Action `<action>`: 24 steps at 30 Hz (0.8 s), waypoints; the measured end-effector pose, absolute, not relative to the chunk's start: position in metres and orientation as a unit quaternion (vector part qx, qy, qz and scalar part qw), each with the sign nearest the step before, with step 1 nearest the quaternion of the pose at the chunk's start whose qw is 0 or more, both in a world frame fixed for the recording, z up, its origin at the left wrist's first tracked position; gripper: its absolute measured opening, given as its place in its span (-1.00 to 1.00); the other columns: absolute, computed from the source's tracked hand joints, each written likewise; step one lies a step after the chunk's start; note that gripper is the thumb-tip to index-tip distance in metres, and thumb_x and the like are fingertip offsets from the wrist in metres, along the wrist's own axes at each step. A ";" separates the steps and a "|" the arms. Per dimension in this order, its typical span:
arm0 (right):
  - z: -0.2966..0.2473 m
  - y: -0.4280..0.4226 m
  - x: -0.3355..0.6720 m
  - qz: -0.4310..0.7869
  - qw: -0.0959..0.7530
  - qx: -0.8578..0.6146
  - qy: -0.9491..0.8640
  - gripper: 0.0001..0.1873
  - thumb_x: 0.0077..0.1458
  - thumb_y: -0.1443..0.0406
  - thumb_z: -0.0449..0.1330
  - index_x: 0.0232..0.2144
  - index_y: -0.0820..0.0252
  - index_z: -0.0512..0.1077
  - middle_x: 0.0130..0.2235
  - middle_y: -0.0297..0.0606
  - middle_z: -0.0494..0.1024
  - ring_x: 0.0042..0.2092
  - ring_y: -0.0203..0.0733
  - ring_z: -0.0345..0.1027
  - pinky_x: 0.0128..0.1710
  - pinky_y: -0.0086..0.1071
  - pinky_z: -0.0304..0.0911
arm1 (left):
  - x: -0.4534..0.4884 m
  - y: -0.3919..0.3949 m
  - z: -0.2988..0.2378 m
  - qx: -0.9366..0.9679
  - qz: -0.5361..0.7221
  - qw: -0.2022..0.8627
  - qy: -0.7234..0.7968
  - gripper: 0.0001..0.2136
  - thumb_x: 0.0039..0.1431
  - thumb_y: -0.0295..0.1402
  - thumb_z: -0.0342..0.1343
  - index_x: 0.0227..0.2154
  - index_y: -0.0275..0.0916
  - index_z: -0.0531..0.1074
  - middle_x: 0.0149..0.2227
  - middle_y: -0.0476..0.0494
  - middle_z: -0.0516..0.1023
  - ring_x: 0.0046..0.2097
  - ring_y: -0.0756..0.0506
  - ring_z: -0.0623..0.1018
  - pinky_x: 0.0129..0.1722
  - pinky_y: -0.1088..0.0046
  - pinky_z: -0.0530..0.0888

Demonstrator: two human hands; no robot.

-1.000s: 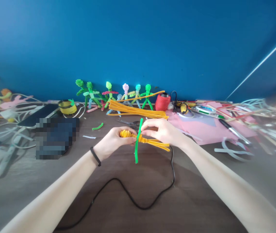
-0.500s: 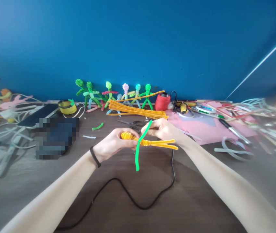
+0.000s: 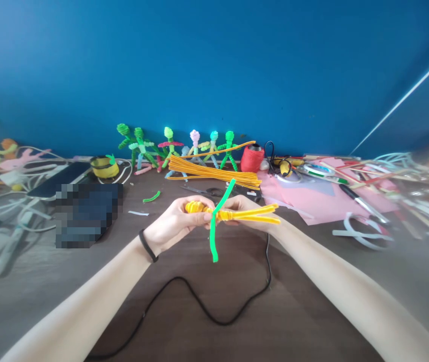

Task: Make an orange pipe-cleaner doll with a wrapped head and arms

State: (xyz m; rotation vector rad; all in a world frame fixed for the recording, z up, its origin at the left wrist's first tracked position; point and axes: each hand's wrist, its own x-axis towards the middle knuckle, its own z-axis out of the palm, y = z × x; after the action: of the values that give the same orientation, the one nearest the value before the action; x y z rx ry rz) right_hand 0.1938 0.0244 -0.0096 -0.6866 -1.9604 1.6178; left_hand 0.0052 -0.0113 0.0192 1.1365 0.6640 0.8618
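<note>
My left hand (image 3: 178, 218) pinches a yellow pipe cleaner figure (image 3: 226, 215) by its coiled head end, thumb on the near side. The figure lies sideways, with a wrapped middle and two straight yellow ends pointing right. Around its neck crosses a green pipe cleaner (image 3: 214, 241), one end slanting up to the right and the other hanging down. Behind the figure's body is my right hand (image 3: 246, 205), closed on it from the far side, its fingertips partly hidden by the yellow and green stems.
Several pipe cleaner figures (image 3: 230, 151) stand along the blue wall. Before them lie a bundle of orange-yellow pipe cleaners (image 3: 214, 172) and scissors (image 3: 202, 191). A black cable (image 3: 206, 310) curves across the near table. Pink paper (image 3: 293, 201) lies right, a dark phone-like slab (image 3: 89, 216) left.
My right hand has let go of the green pipe cleaner's upper end and dropped behind the figure's body. The figure's straight ends have tilted slightly upward.
</note>
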 end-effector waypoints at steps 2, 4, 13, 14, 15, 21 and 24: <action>-0.014 0.023 0.191 0.560 0.263 -0.265 -0.740 -0.62 0.03 0.07 0.05 -0.48 0.30 0.40 -0.67 -0.47 0.16 -0.62 -0.47 -0.07 -0.62 -0.50 -0.14 | 0.005 -0.009 0.018 0.508 0.405 0.690 0.320 -0.86 -0.16 -0.47 0.21 -0.45 -0.32 0.41 -0.51 -0.04 0.45 -0.44 0.03 0.45 -0.41 0.53 0.36; -0.016 0.020 0.189 0.520 0.258 -0.300 -0.757 -0.59 0.09 0.07 -0.04 -0.47 0.29 0.38 -0.68 -0.48 0.09 -0.62 -0.45 -0.09 -0.61 -0.49 -0.15 | 0.005 -0.006 0.016 0.506 0.427 0.666 0.344 -0.85 -0.16 -0.46 0.21 -0.46 -0.32 0.40 -0.50 -0.04 0.45 -0.43 0.02 0.45 -0.39 0.51 0.37; -0.012 0.012 0.178 0.348 0.236 -0.363 -0.832 -0.69 0.14 0.21 -0.06 -0.48 0.26 0.37 -0.55 -0.37 0.29 -0.49 -0.38 0.12 -0.44 -0.46 0.02 | 0.000 0.005 0.004 0.572 0.471 0.452 0.496 -0.81 -0.19 -0.35 0.20 -0.45 -0.33 0.43 -0.46 -0.05 0.45 -0.40 0.01 0.42 -0.38 0.51 0.36; -0.011 0.011 0.177 0.314 0.231 -0.366 -0.845 -0.70 0.13 0.22 -0.05 -0.51 0.26 0.35 -0.53 -0.35 0.32 -0.46 -0.36 0.15 -0.41 -0.45 0.03 | 0.000 0.006 0.003 0.583 0.466 0.424 0.513 -0.81 -0.18 -0.35 0.19 -0.45 -0.33 0.44 -0.45 -0.06 0.45 -0.39 0.00 0.42 -0.37 0.51 0.36; -0.010 0.010 0.176 0.285 0.225 -0.371 -0.855 -0.71 0.13 0.23 -0.04 -0.53 0.25 0.34 -0.51 -0.34 0.35 -0.44 -0.34 0.18 -0.40 -0.45 0.04 | -0.001 0.007 0.003 0.596 0.456 0.397 0.528 -0.82 -0.17 -0.35 0.17 -0.45 -0.32 0.44 -0.44 -0.06 0.46 -0.39 0.00 0.42 -0.37 0.50 0.35; -0.001 0.004 0.175 0.147 0.181 -0.416 -0.879 -0.78 0.13 0.28 -0.03 -0.38 0.18 0.41 -0.40 -0.26 0.50 -0.38 -0.26 0.32 -0.39 -0.44 0.07 | -0.003 0.005 0.007 0.690 0.374 0.284 0.551 -0.88 -0.11 -0.35 0.10 -0.50 -0.29 0.44 -0.45 -0.04 0.49 -0.39 -0.02 0.42 -0.35 0.50 0.32; 0.004 0.004 0.178 0.104 0.188 -0.418 -0.883 -0.77 0.12 0.28 -0.02 -0.29 0.13 0.43 -0.35 -0.26 0.53 -0.35 -0.23 0.37 -0.39 -0.44 0.09 | -0.003 0.004 0.008 0.718 0.349 0.291 0.528 -0.88 -0.10 -0.34 0.08 -0.49 -0.29 0.43 -0.47 -0.03 0.48 -0.41 -0.02 0.41 -0.37 0.50 0.32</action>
State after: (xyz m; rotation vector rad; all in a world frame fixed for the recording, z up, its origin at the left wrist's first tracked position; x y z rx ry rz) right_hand 0.1780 0.0037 0.0043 -1.1767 -2.4827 0.2926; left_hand -0.0030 0.0038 0.0079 1.9144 1.4068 0.9310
